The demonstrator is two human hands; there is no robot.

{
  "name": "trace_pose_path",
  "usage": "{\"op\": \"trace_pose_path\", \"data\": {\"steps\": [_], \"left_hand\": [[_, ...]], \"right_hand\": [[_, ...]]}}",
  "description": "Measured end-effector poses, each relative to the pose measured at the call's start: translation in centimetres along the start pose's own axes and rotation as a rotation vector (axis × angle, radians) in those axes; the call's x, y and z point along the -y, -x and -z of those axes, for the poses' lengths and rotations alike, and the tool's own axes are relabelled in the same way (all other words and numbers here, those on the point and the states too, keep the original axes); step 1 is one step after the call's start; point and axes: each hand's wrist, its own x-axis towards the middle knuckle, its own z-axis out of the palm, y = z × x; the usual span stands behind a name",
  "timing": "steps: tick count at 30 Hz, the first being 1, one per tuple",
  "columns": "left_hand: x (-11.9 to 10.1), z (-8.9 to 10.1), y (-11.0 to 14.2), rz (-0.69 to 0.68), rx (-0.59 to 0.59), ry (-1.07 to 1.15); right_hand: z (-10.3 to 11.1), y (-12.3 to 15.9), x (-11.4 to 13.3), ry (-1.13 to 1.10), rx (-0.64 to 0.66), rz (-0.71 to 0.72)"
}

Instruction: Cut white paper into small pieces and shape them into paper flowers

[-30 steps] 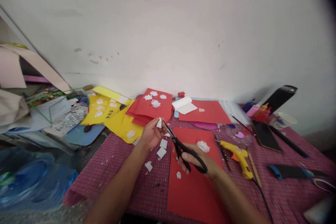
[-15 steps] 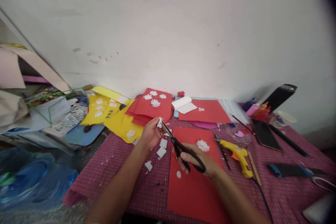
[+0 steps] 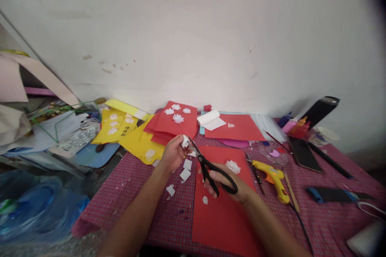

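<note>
White paper [image 3: 185,140], pinched in the left hand [image 3: 173,154] at centre frame, faces scissors [image 3: 201,160] gripped in the right hand [image 3: 221,177]; working so close, one slip could nick the left.

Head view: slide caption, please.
Right hand holds black scissors beside white paper pinched in the left hand, above a plaid cloth.

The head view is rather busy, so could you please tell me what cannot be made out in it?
All in the head view:
White paper piece: its pinched part is hidden by the left hand.
Red sheet: partly covered by the right hand and forearm.
Black writing on the yellow sheet: too small to read.
Pale object, lower right: blurred and cut off by the edge.
</note>
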Motion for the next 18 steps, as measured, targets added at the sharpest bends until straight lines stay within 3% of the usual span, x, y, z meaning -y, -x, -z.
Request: {"op": "trace_pose_path", "data": {"steps": [9,18], "left_hand": [[0.46,-0.13,0.15,-0.082,0.014,-0.11],[0.26,0.24,0.58,-0.083,0.133,-0.161]], "right_hand": [[0.19,0.02,-0.11,-0.031,-0.007,-0.012],[0.66,0.24,-0.13,-0.063,0.019,0.015]]}}
